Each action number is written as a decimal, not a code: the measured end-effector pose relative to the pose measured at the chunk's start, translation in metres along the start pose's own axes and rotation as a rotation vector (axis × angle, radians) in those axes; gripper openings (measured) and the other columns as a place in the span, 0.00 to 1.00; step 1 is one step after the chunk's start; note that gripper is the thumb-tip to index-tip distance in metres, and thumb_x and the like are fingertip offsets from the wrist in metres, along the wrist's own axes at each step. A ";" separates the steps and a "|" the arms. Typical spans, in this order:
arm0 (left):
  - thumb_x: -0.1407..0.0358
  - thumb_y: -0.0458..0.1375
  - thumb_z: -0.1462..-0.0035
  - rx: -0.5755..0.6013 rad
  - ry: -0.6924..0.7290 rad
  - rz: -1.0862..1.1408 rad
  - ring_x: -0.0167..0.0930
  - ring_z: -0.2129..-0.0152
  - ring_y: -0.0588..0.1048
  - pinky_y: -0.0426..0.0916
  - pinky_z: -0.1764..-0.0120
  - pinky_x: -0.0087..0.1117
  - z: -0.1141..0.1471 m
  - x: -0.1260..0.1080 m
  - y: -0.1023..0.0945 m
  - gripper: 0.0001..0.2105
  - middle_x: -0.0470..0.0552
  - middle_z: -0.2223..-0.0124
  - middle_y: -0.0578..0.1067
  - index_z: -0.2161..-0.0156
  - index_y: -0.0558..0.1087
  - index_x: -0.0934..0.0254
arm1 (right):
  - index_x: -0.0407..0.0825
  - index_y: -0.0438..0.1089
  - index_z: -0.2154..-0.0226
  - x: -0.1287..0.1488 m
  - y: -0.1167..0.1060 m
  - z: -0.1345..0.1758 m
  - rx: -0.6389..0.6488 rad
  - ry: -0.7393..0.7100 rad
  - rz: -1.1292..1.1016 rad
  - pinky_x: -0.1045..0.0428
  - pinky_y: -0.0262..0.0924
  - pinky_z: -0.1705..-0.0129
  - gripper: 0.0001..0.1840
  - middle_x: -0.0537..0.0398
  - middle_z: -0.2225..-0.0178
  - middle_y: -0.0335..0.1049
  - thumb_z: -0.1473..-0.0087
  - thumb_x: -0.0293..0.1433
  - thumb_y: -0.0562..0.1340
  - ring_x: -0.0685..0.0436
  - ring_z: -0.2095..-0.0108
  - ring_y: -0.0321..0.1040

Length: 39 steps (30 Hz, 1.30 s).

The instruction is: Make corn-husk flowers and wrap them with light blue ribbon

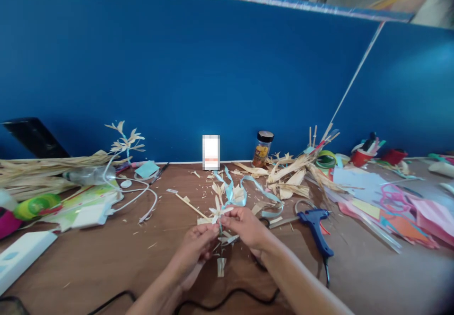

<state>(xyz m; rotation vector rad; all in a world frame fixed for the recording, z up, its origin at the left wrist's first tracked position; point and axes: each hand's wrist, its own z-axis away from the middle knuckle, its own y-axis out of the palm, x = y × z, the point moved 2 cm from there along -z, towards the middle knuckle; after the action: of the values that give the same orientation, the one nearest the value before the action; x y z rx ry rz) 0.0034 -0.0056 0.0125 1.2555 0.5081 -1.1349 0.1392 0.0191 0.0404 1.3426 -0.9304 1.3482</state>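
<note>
Between my two hands is a pale flower of dried husk strips [217, 210], petals up, on a thin stem. My left hand [198, 246] is closed in a pinch low on the stem. Just above it, my right hand [248, 230] pinches the flower near the base of its petals. The fingers hide most of the stem. Light blue ribbon [230, 193] lies curled right behind the flower. A thin wooden stick [189, 205] rests to the left, and a small piece of husk [221, 267] lies on the table below my hands.
A blue glue gun [317, 227] lies to the right, with its cord running forward. Dried husks [292, 178] and a jar [263, 149] stand behind. Pink scissors [392, 199] lie on coloured paper. White cables [136, 189] and a power strip [26, 258] are at left.
</note>
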 end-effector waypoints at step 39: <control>0.62 0.60 0.55 0.094 0.060 -0.076 0.17 0.89 0.45 0.39 0.85 0.23 -0.006 0.015 -0.011 0.12 0.37 0.86 0.52 0.80 0.64 0.67 | 0.43 0.71 0.76 -0.009 0.005 0.004 0.102 -0.032 -0.003 0.54 0.54 0.67 0.15 0.59 0.78 0.66 0.61 0.40 0.65 0.50 0.74 0.60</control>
<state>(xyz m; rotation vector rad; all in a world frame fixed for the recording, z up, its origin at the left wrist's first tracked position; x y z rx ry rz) 0.0012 -0.0051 -0.0066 1.3647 0.5561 -1.1991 0.1340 0.0134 0.0328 1.4458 -0.8905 1.3919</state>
